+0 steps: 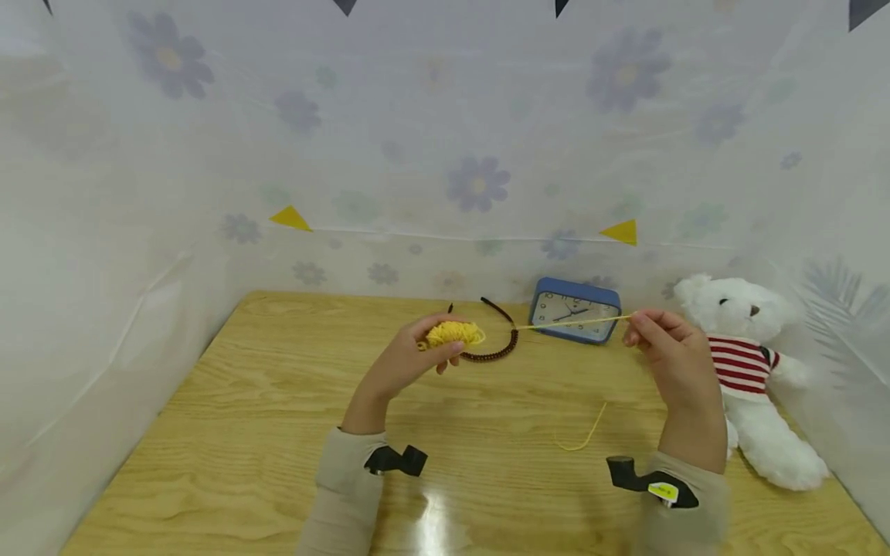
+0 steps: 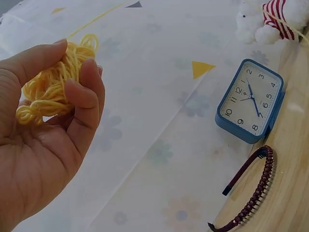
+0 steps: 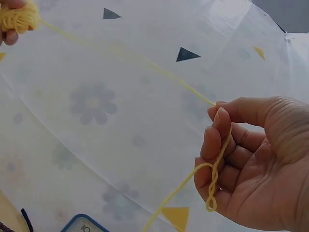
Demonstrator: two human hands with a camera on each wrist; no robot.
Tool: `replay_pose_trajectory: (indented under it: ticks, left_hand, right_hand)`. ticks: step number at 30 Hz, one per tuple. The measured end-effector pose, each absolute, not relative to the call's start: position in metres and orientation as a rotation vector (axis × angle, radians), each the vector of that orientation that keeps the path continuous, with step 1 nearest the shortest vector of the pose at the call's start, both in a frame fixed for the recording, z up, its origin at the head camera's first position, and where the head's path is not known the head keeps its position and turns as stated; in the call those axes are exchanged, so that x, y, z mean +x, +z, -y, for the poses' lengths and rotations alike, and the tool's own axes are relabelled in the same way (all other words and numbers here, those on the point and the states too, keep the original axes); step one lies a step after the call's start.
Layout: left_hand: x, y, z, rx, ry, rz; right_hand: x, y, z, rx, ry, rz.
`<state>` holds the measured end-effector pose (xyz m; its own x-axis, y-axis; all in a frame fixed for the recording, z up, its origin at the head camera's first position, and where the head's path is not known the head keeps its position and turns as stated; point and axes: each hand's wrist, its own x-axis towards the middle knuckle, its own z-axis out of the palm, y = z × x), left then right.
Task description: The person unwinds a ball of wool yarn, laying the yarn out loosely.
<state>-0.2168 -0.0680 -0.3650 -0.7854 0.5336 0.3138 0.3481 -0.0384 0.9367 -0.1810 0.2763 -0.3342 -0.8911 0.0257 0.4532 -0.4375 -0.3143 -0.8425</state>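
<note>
A small bundle of yellow yarn (image 1: 453, 333) is gripped in my left hand (image 1: 406, 359), with the thumb and curled fingers around it. In the left wrist view, loops of the yarn (image 2: 58, 82) stick out between thumb and fingers. From the bundle a strand runs taut to my right hand (image 1: 670, 355), which pinches it between thumb and forefinger. Below that pinch, in the right wrist view, a twisted length of the strand (image 3: 213, 186) hangs beside the fingers. A loose yarn tail (image 1: 587, 436) shows above or on the table; which one, I cannot tell.
Behind the hands a dark beaded headband (image 1: 497, 355) lies on the wooden table (image 1: 243, 432). A blue alarm clock (image 1: 575, 310) stands near the back edge. To the right sits a white teddy bear (image 1: 747, 371) in a striped shirt. Patterned sheeting (image 1: 417, 154) surrounds the table.
</note>
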Motion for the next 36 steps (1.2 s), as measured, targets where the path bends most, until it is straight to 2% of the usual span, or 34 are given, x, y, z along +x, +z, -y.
replay_pose_trajectory:
  ticks: [9,16,25,30,36]
  left_hand:
    - [-0.216,-0.363,0.073,0.963,1.947,-2.054]
    - [-0.216,-0.362,0.072,1.025,1.917,-2.038]
    - [-0.213,-0.36,0.065,1.039,1.842,-2.014]
    - [-0.213,-0.361,0.059,1.056,1.761,-2.014]
    - [-0.213,-0.365,0.051,1.121,1.735,-1.993]
  right_hand:
    - [-0.176,-0.339,-0.309,0.432,2.297,1.536]
    - [-0.178,-0.348,-0.33,0.399,2.156,1.985]
    - [-0.187,-0.363,-0.34,0.749,1.975,2.384]
    - [-0.195,-0.367,-0.329,0.831,1.878,2.649]
    - [-0.203,-0.359,-0.283,0.848,1.786,2.725]
